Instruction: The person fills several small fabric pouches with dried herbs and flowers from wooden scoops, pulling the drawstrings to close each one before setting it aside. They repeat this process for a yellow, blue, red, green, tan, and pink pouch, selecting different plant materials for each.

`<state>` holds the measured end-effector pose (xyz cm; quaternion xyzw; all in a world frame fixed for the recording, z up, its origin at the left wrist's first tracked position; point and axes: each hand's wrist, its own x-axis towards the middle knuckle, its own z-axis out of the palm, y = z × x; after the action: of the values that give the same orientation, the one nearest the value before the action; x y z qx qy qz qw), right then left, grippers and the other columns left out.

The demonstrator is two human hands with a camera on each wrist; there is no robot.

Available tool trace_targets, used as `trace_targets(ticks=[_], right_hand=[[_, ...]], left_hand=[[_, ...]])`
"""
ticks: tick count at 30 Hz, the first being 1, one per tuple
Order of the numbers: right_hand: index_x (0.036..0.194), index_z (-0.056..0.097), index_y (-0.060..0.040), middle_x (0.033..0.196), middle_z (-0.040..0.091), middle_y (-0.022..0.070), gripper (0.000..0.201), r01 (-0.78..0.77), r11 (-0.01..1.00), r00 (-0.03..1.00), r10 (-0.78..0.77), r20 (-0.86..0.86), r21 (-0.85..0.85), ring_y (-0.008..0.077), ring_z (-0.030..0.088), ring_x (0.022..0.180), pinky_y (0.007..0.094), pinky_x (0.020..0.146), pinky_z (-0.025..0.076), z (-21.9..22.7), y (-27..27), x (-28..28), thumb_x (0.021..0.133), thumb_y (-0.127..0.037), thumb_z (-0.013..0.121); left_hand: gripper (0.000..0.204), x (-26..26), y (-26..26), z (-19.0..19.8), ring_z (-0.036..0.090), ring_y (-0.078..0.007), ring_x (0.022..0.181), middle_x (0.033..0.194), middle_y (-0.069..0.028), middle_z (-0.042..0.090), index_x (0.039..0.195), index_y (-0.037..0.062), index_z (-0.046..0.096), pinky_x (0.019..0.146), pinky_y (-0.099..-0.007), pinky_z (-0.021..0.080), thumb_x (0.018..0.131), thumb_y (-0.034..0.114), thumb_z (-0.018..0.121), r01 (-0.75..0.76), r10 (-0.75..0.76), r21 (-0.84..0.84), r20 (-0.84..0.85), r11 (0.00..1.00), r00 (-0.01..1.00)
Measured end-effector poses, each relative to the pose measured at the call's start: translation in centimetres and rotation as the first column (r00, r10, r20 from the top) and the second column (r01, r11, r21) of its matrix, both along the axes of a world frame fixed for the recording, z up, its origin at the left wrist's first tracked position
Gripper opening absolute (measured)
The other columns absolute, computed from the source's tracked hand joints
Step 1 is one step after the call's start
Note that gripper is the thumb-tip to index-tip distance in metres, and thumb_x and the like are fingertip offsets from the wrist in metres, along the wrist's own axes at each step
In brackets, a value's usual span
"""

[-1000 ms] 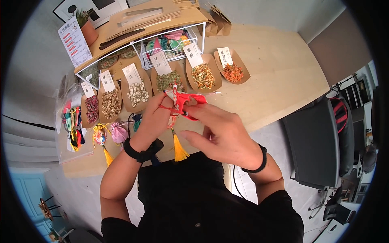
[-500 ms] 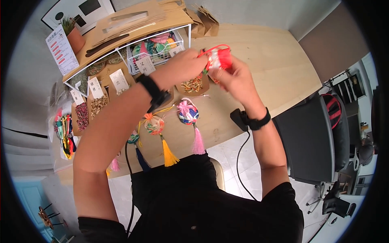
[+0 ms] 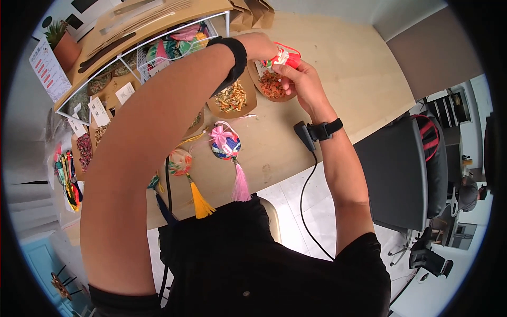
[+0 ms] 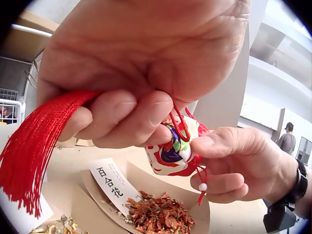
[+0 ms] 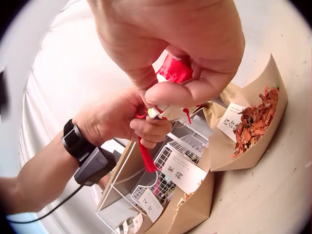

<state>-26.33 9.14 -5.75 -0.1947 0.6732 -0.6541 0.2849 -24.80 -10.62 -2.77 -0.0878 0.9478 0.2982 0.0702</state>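
Both hands hold a red and white patterned drawstring sachet (image 4: pixel 170 153) over the far trays. My left hand (image 3: pixel 259 46) curls its fingers round the sachet's lower end; its red tassel (image 4: pixel 44 146) hangs out past the little finger. At the gathered red neck, my right hand (image 3: pixel 305 84) pinches the cloth between thumb and fingers. A red cord with a white bead (image 4: pixel 203 186) dangles by the right fingers. Below lies a paper tray of orange dried petals (image 3: pixel 273 84). Nearer me lie a blue sachet with a pink tassel (image 3: pixel 226 142) and a peach sachet with a yellow tassel (image 3: pixel 180 162).
More paper trays, one with yellowish dried flowers (image 3: pixel 230 99), run along the table to the left. Behind them stands a wooden shelf (image 3: pixel 113 31) with a wire basket of cloth sachets (image 3: pixel 174 47). Loose tassels (image 3: pixel 67 177) lie far left; a dark chair (image 3: pixel 393 169) stands right.
Both hands have moved up and to the right with the red sachet, from the table's middle to over the orange petals. The left arm now reaches across, and the sachets on the table are uncovered.
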Motion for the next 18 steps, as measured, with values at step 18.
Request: trace_targets(ticks=[18], right_hand=[[0.100,0.073,-0.0080,0.076,0.063,-0.0058,0.021,0.032,0.989,0.999,-0.035,0.015,0.141,0.0028,0.051,0.059,0.0218,0.051,0.038,-2.8,0.3,-2.0,0.091,-0.023,0.085]], left_hand=[[0.042,-1.1,0.2,1.7,0.066,-0.0360,0.078,0.090,-0.0255,0.071,0.096,-0.0073,0.072,0.071,-0.0483,0.051,0.089,0.028,0.052,0.220,-0.200,-0.276,0.098,0.936,0.975]])
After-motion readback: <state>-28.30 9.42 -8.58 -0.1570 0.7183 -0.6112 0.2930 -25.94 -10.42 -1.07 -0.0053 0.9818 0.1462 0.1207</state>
